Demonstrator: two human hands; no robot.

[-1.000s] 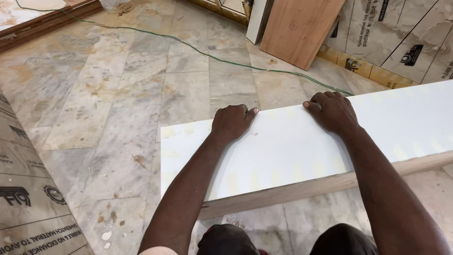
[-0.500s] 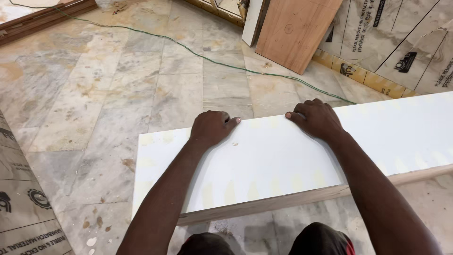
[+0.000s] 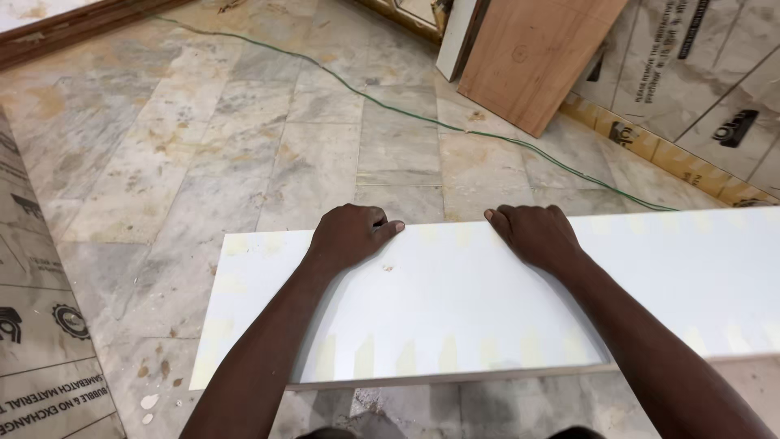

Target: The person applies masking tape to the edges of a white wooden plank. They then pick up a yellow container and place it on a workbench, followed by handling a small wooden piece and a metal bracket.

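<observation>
White board (image 3: 455,309) long axis runs left-right across lower frame; left hand (image 3: 348,236) and right hand (image 3: 536,236) both at far edge, fingers curled over it, gripping.

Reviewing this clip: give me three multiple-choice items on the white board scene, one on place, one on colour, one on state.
1. Where do both hands rest?
A. on the board's far edge
B. on the wooden panel
C. on the floor

2. What colour is the cable on the floor?
A. red
B. green
C. white

3. How are the hands holding?
A. open, lifted away
B. fingers curled over the edge
C. gripping a tool

Key: 1 A, left hand and right hand sit on the white board; 2 B, the cable is green; 3 B, fingers wrap the edge.
</observation>
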